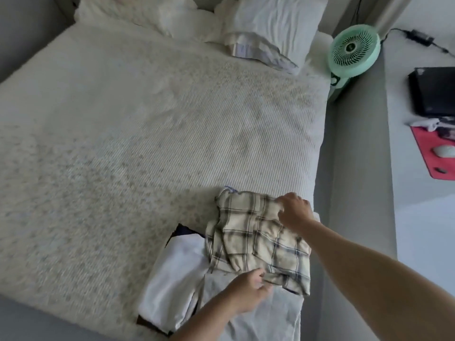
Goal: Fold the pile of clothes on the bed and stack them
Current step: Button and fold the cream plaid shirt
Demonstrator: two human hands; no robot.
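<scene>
A folded cream plaid shirt lies near the bed's lower right corner. My right hand pinches its far right edge. My left hand grips its near edge. The shirt partly overlaps a light grey garment spread at the bed's foot. To its left lies a folded white garment on top of a dark one, of which only edges show.
Two white pillows lie at the head of the bed. A mint green fan stands beside the bed's far right corner. At the right, a desk holds a black laptop, a red mat and a mouse.
</scene>
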